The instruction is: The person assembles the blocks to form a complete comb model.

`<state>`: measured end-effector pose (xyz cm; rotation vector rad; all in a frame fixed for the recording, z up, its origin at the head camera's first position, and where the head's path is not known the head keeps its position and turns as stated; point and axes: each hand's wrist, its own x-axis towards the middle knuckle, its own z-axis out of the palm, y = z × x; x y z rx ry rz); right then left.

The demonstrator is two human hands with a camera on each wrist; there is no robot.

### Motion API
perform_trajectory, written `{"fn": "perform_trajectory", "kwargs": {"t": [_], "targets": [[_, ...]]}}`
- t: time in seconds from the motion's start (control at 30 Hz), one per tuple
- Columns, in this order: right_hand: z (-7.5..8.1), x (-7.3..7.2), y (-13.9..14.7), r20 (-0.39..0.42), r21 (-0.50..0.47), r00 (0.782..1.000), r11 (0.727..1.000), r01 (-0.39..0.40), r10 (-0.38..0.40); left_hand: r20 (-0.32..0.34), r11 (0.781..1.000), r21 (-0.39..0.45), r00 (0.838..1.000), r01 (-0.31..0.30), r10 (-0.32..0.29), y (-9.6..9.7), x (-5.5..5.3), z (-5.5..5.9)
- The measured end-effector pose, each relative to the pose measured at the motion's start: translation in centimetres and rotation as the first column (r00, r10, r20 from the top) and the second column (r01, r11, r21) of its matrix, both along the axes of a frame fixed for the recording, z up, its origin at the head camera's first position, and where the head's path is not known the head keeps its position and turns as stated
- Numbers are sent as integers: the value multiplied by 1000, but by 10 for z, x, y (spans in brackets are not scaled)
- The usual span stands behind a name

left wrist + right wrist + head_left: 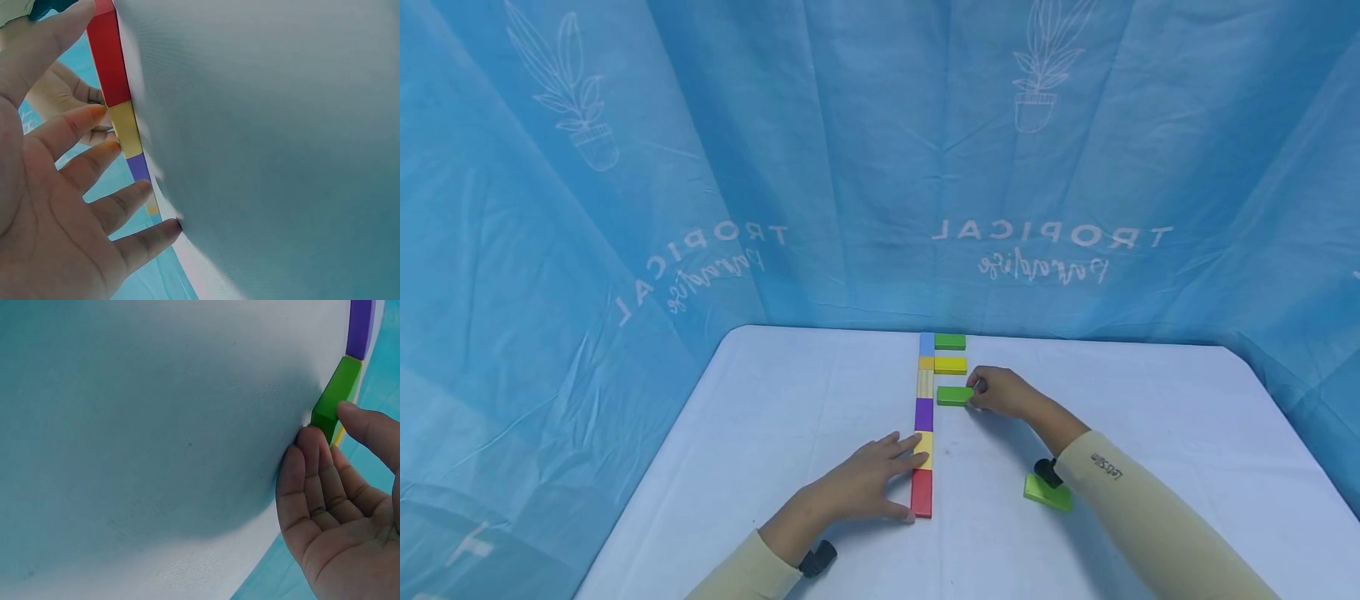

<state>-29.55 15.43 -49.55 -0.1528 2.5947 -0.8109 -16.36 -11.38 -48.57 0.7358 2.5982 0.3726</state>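
A straight column of coloured blocks runs away from me: red (pixel 921 497), yellow (pixel 924 460), purple (pixel 924 414), pale striped (pixel 925 383), orange (pixel 927 363) and blue (pixel 927 343). My left hand (pixel 867 479) lies along its left side with fingers spread, fingertips at the yellow block and thumb by the red one. Thumb and fingers of my right hand (pixel 1003 393) pinch the outer end of a green block (pixel 952 396), its other end close to the column beside the pale and purple blocks. In the right wrist view, the thumb lies on the green block (pixel 337 394).
Another green block (pixel 950 342) and a yellow block (pixel 951 366) stick out rightward from the column's far end. A light green block (pixel 1048 493) lies near the right forearm. Blue printed cloth (pixel 850 167) hangs behind the white table (pixel 760 400).
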Motion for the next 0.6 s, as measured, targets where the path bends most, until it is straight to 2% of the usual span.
{"fn": "perform_trajectory", "kwargs": {"t": [0.6], "targets": [[-1, -2, -3, 0, -15, 1000, 1000, 8, -8, 32, 999, 15, 999, -32, 31, 3, -3, 1]]}}
